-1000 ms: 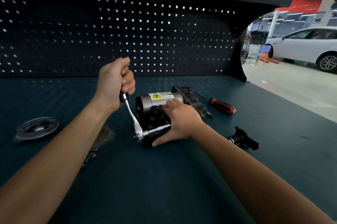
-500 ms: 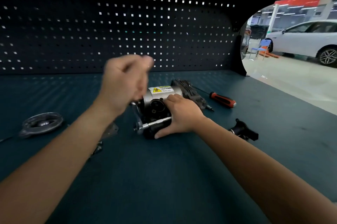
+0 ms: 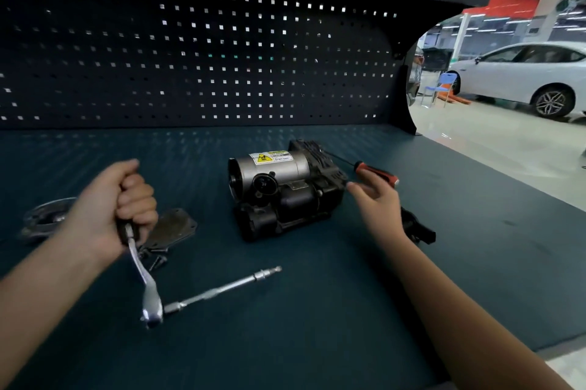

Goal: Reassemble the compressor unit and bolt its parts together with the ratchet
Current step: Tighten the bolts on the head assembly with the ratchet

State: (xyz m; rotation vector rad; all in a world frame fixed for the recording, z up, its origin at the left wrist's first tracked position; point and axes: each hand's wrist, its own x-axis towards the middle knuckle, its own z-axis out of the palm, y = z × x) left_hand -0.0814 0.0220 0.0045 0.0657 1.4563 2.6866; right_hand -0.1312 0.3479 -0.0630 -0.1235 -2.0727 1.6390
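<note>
shiny chrome ratchet [image 3: 149,291], matt rubbery benchtop [image 3: 317,310]

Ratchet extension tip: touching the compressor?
Apart. The head view shows the left hand gripping the ratchet; its extension tip ends short of the compressor, with bare bench mat between them.

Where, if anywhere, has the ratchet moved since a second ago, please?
Yes. The ratchet has come off the compressor and now sits nearer the camera, left of it, with the left hand gripping its handle.
</note>
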